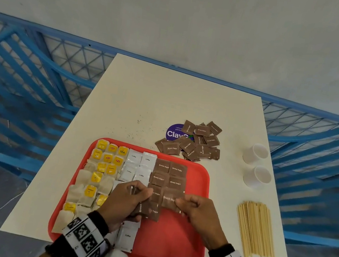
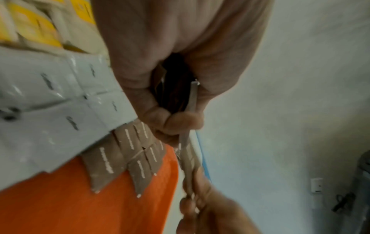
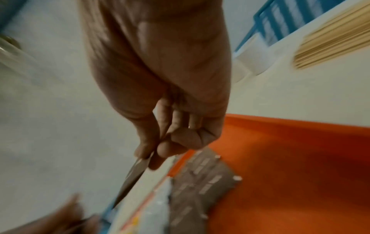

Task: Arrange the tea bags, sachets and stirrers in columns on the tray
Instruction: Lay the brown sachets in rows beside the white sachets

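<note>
Brown sugar sachet (image 1: 171,198) held over the red tray (image 1: 188,239) by both hands.

The right hand (image 1: 197,211) pinches the sachet's right edge between thumb and curled fingers; the left hand (image 1: 127,200) pinches its left edge and also grips a small stack of brown sugar sachets (image 1: 148,211). On the tray, from 9 o'clock toward the centre, lie columns of tea bags (image 1: 93,174), white coffee sachets (image 1: 137,168) and laid brown sugar sachets (image 1: 168,174). On the tabletop (image 1: 169,97), a loose heap of brown sugar sachets (image 1: 193,141) lies at 12 o'clock of the tray, two white cups (image 1: 256,165) at 2 o'clock, wooden stirrers (image 1: 256,229) at 3 o'clock.
</note>
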`<action>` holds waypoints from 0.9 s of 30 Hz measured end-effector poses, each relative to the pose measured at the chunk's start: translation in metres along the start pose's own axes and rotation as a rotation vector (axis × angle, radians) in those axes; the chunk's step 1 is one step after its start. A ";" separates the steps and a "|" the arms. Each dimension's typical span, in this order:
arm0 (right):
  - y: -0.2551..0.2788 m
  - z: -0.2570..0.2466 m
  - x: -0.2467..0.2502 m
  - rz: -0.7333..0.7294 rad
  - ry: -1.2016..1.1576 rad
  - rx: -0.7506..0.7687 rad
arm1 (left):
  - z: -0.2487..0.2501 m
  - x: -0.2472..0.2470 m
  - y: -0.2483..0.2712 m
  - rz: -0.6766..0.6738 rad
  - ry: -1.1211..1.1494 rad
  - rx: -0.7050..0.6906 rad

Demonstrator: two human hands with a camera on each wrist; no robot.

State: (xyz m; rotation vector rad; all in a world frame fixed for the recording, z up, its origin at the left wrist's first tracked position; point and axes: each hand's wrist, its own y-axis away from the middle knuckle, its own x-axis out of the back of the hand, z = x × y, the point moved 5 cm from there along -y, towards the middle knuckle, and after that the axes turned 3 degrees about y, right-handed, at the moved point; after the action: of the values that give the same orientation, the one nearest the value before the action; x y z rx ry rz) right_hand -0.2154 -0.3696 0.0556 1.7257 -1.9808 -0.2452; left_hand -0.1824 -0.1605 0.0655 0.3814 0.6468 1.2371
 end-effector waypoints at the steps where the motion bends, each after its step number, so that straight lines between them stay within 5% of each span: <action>1: -0.001 0.013 0.001 -0.027 0.030 -0.061 | -0.004 0.005 0.002 -0.001 0.008 0.022; 9: -0.008 0.068 -0.001 0.023 0.214 -0.237 | -0.020 0.026 0.016 -0.017 0.120 0.128; 20: -0.016 0.073 0.005 0.184 0.419 -0.215 | -0.016 0.018 0.014 -0.125 0.225 0.150; 23: -0.008 0.049 0.010 0.245 0.446 -0.065 | -0.012 0.015 0.015 -0.204 0.285 0.147; 27: 0.013 -0.008 -0.021 -0.130 0.190 0.102 | -0.008 0.008 0.016 -0.218 0.103 0.098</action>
State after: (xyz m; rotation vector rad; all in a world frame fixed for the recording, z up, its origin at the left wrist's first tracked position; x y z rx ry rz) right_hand -0.2216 -0.3450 0.0628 1.8700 -1.7751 -0.0226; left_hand -0.1979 -0.1488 0.0663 0.3208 0.8174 1.0248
